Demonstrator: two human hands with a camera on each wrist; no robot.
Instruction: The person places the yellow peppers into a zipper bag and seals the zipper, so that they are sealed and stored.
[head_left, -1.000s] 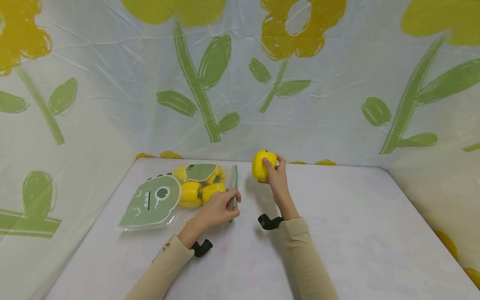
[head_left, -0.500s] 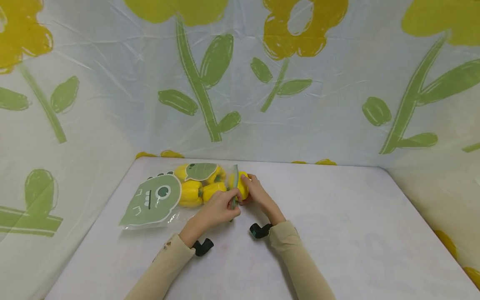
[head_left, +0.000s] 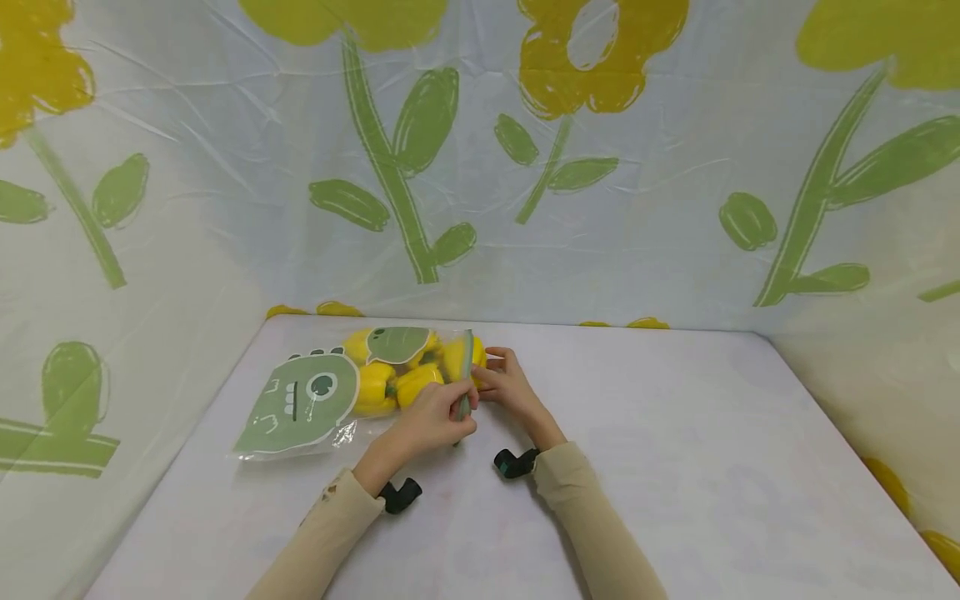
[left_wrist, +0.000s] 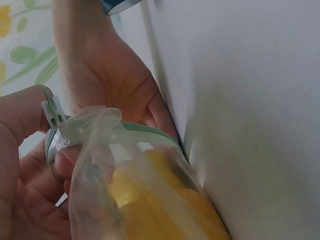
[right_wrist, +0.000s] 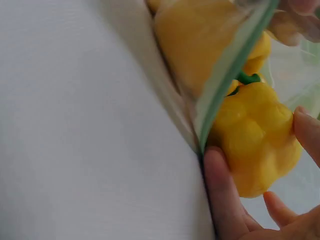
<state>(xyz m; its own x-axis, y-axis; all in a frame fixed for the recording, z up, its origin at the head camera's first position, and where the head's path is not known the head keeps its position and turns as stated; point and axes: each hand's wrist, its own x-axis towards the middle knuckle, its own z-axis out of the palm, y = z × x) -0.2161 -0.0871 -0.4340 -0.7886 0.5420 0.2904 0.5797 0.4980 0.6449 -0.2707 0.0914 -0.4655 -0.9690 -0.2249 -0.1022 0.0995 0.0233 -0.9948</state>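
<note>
A clear zip bag (head_left: 315, 396) with a green monster print lies on its side at the table's left. Its green-edged mouth (right_wrist: 240, 57) points right. My left hand (head_left: 431, 417) pinches that edge; a small white slider (left_wrist: 53, 114) shows beside its fingers in the left wrist view. At the opening sits a yellow bell pepper (right_wrist: 255, 140), partly inside, its lobed end toward the right wrist camera. Spread fingertips of my right hand (head_left: 517, 396) touch its end and sides. Several more yellow bell peppers (head_left: 416, 383) lie inside the bag, partly covered by its print.
A white-covered table (head_left: 712, 467) extends to the right and front. Cloth walls (head_left: 637, 250) with flower prints stand behind it and at both sides. A black wrist mount (head_left: 513, 463) sits at the right cuff, another black mount (head_left: 401, 496) at the left cuff.
My right hand has brought the pepper left and down from the air to the bag's mouth. Its fingers have since spread, with the pepper further in. The left hand has kept its hold.
</note>
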